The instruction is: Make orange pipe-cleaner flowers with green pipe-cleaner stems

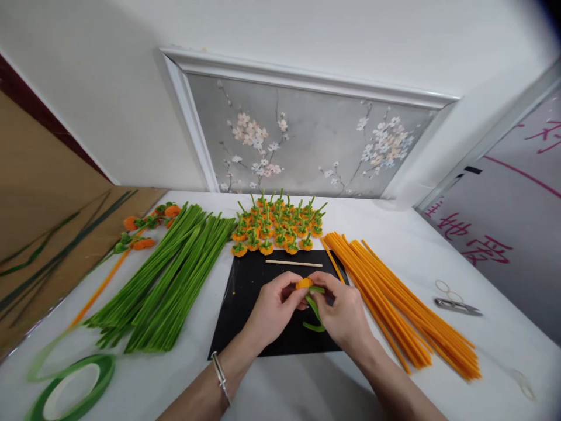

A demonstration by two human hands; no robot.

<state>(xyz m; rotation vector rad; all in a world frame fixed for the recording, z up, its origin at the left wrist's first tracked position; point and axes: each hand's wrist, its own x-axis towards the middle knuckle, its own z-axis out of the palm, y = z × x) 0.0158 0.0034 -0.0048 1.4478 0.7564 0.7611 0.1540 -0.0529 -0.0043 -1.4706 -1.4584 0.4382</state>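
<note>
Over a black mat (245, 316), my left hand (276, 304) pinches a small orange pipe-cleaner pumpkin (304, 283) between thumb and fingers. My right hand (344, 310) closes on a green pipe cleaner (314, 307) at the pumpkin's right side; the green strand curls down below the fingers. Just beyond the hands lies a pale wooden stick (293, 264). Several finished-looking orange pumpkins with green stems (280, 225) stand in rows behind the mat. The fingertips partly hide where green meets orange.
Green pipe cleaners (162, 286) lie in a bundle at left, orange pipe cleaners (394, 298) at right. Small scissors (458, 306) rest far right. Green tape (74, 389) sits front left, near orange flower-like pieces (142, 244). A framed floral panel (307, 134) backs the table.
</note>
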